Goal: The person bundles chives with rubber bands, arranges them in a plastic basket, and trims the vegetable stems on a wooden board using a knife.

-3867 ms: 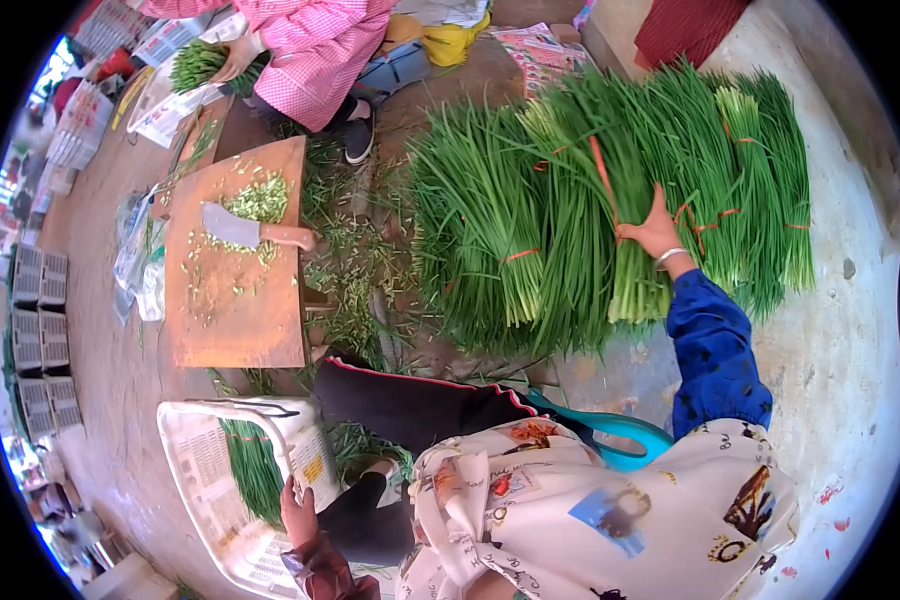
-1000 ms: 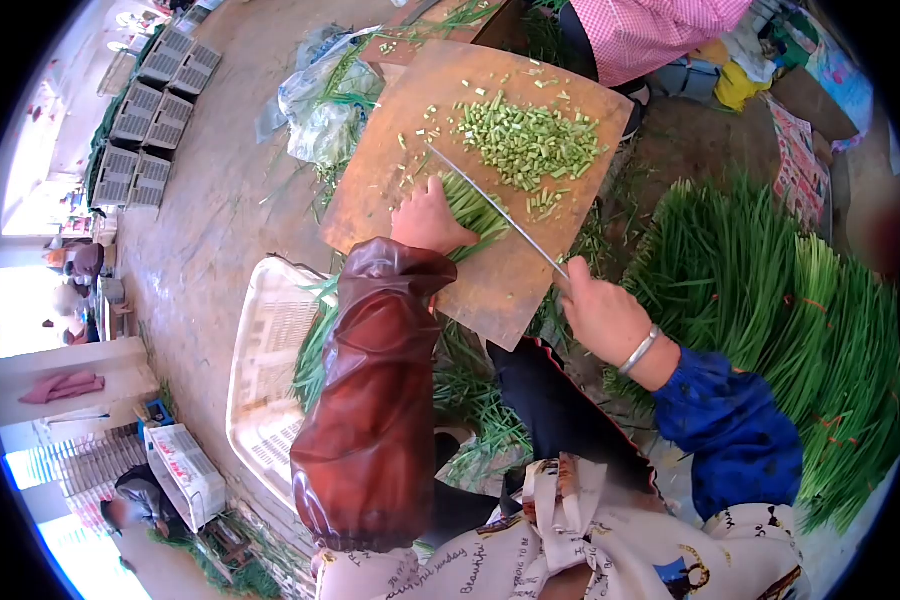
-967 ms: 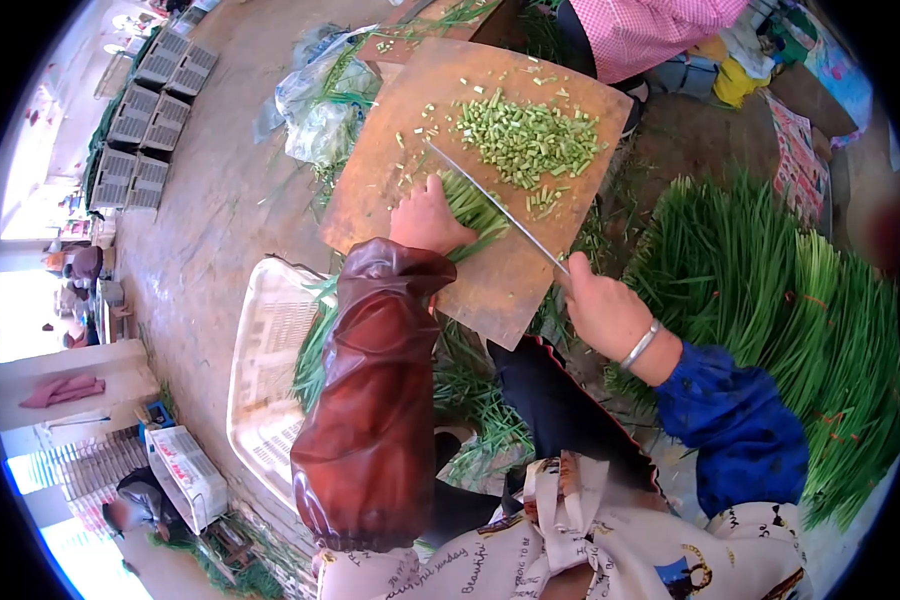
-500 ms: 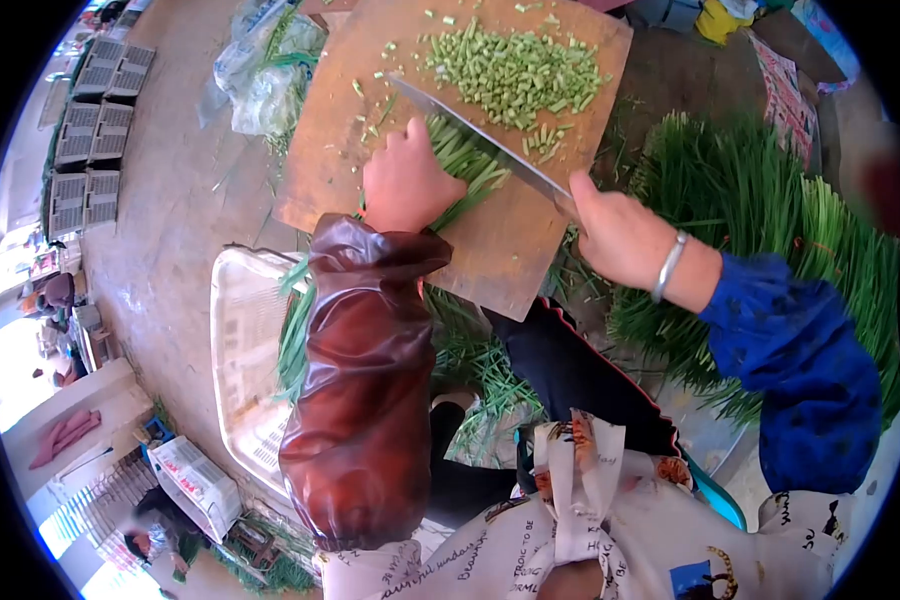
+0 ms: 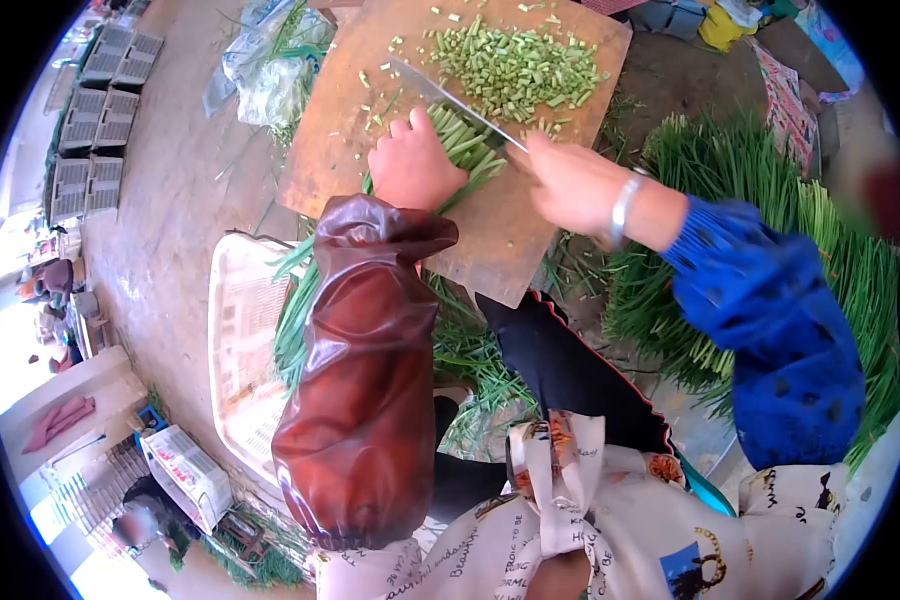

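Note:
My left hand [image 5: 415,165] is closed around a bunch of green chive stalks [image 5: 467,150], pressing them onto a wooden cutting board [image 5: 490,240]. The stalks' long leaves hang off the board's near edge, partly hidden by my brown sleeve. In my right hand [image 5: 580,190] is a knife [image 5: 455,102]; its handle is hidden in my fingers. The long blade lies diagonally along the far end of the bunch, close to my left fingers. Whether its edge touches the board I cannot tell. Beyond the blade is a pile of short chopped pieces [image 5: 515,70].
A large heap of long chives [image 5: 750,190] lies on the right. A white plastic basket [image 5: 238,340] stands on the left near side. Plastic bags [image 5: 270,75] sit beyond the board's left edge. Grey crates [image 5: 95,120] line the far left; another person [image 5: 150,520] is at lower left.
My right hand has moved left and slightly away from me, carrying the knife's handle end toward the bunch. My left hand stays closed on the stalks, nearly in place.

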`<state>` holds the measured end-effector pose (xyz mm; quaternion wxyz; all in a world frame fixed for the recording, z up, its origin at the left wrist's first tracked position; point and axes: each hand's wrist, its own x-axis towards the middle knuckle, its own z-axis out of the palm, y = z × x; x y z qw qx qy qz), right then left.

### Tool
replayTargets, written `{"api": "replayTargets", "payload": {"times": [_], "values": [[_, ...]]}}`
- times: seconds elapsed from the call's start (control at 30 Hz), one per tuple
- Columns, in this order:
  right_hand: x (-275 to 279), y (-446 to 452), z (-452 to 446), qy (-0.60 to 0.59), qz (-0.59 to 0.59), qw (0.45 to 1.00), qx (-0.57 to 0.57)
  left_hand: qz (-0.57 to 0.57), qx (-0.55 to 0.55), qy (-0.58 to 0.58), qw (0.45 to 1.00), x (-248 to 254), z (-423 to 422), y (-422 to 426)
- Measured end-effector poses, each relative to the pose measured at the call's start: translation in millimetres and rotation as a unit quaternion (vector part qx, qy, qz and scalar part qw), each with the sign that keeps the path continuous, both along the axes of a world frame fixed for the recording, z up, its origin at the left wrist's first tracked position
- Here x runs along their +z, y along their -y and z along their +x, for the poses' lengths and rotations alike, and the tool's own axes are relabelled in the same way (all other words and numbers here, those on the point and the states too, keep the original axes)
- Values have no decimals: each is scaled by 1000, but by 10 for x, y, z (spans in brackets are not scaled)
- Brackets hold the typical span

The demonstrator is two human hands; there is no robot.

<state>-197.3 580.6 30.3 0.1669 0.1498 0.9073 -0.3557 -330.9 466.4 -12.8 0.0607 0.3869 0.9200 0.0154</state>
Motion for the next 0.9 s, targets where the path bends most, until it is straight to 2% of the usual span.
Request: {"api": "replayTargets", "payload": {"times": [0.1, 0.17, 0.2, 0.27, 0.37, 0.53, 0.6, 0.63, 0.7, 0.73, 0.77, 0.8, 0.83, 0.87, 0.9], "values": [[-13, 111, 327, 80, -50, 995, -45, -12, 2, 2, 1000, -8, 24, 17], [-398, 182, 444, 23, -49, 997, -61, -23, -1, -3, 1000, -20, 24, -4], [-521, 241, 408, 30, -59, 996, -58, -24, -5, -11, 1000, -21, 16, 5], [-703, 272, 183, -128, -5, 990, -57, -13, -12, -20, 1000, -34, 24, 7], [-797, 185, -250, -134, 23, 989, -63, -5, -4, 2, 1000, 9, 36, 28], [-906, 76, -208, -132, 41, 987, -77, 83, 6, -8, 997, 84, 30, 189], [-846, -21, -151, -132, 40, 989, -59, 200, -23, 27, 979, 168, 53, 399], [-809, -59, -126, -100, 58, 990, -78, 200, -18, 20, 980, 244, 80, 525], [-716, -106, -37, -74, 77, 990, -88, 286, 47, 107, 951, 448, 135, 800], [-645, -100, 41, -214, 187, 957, -51, 324, 32, 69, 943, 553, 202, 952], [-571, -45, 86, -349, 290, 891, -11, 379, 18, 81, 922, 530, 196, 1141], [-373, 103, 139, -286, 140, 947, -47, 417, 14, 95, 904, 569, 233, 1307], [-203, 280, 224, -208, -12, 975, -78, 453, 11, 109, 885, 634, 311, 1461], [-238, 427, 285, -37, -333, 938, -93, 490, 10, 151, 859, 704, 434, 1599], [-317, 590, 349, 148, -604, 777, -98, 556, -24, 235, 797, 782, 591, 1666]]}}
